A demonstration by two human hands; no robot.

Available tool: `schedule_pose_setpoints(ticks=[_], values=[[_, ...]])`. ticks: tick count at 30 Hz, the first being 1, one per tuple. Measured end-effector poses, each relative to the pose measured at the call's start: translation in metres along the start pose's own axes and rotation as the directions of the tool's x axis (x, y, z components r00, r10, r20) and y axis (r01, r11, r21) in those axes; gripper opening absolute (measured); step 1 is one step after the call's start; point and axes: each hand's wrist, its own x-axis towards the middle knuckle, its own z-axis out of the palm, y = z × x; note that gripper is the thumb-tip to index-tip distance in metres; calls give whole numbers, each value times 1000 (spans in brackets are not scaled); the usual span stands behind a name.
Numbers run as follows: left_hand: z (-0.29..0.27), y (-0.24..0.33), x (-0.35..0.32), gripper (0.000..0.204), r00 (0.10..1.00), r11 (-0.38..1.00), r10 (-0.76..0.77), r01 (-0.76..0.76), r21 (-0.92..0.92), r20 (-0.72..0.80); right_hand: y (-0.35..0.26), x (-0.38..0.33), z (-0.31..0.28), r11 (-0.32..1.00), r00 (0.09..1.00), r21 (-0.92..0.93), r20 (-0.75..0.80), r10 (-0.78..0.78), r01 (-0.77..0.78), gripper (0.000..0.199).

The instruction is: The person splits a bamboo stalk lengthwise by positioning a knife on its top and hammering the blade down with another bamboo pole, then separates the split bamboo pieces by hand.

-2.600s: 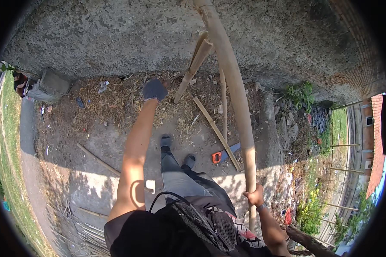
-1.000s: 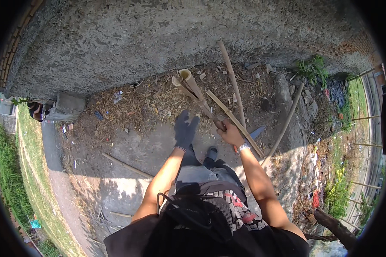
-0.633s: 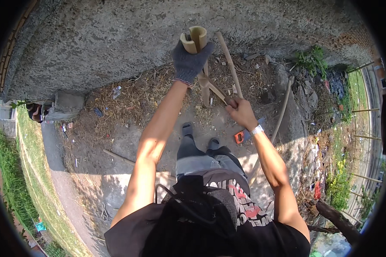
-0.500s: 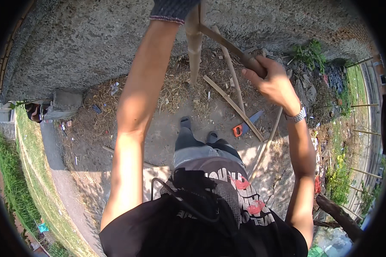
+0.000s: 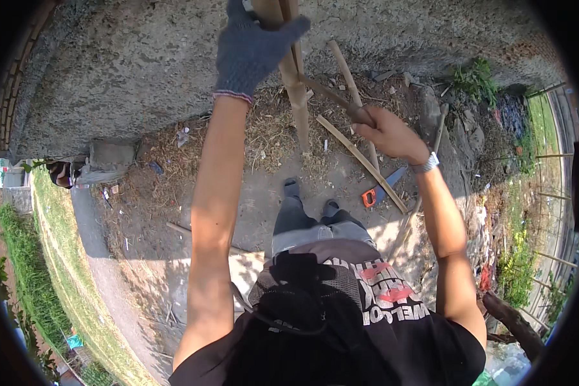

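Take the upright bamboo pole [image 5: 296, 96] as your marker. Far to its left, at the foot of the rough grey wall [image 5: 141, 71], a slumped grey sack [image 5: 106, 164] lies on the ground, with dry straw and litter strewn between it and the pole's base.

Closer in, your left hand [image 5: 254, 45], in a dark knit glove, is clamped around the pole high up, thumb wrapped across its front, holding it vertical. The pole's lower end is planted in the straw just ahead of your shoes [image 5: 309, 196].

Just right of the pole, your bare right hand [image 5: 389, 132], a watch on its wrist, is clenched on the handle of a long dark tool [image 5: 331, 96]; its far end reaches up and left to meet the pole below your glove. I can't tell whether it's a blade or a bar.

Further right of the pole, loose bamboo sticks [image 5: 360, 161] lie crossed on the dirt, and an orange-handled handsaw [image 5: 379, 190] rests just beyond your right foot. Weeds and a wire fence sit well off to the right.

My read: you're working the tool against the steadied pole, mid-stroke. The next move calls for a firm left grip so the pole doesn't twist, and keeping the tool's edge well below those gloved fingers.
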Motion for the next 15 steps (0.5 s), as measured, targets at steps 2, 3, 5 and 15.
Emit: schedule_pose_setpoints(ticks=[2,3,5,15], values=[[95,-185,-51,146,965,935,-248,217,280,81,177,24,174,929,920,-45,-166,355,-367,44],[91,-260,-112,145,957,934,-288,291,207,-42,169,48,196,863,847,12,-189,498,-505,47],[97,-346,-173,134,903,888,-421,392,-239,-83,217,81,205,869,809,18,-356,467,-494,44],[38,-296,-35,119,962,909,-273,250,-332,-24,178,94,212,519,754,690,57,655,-504,40]])
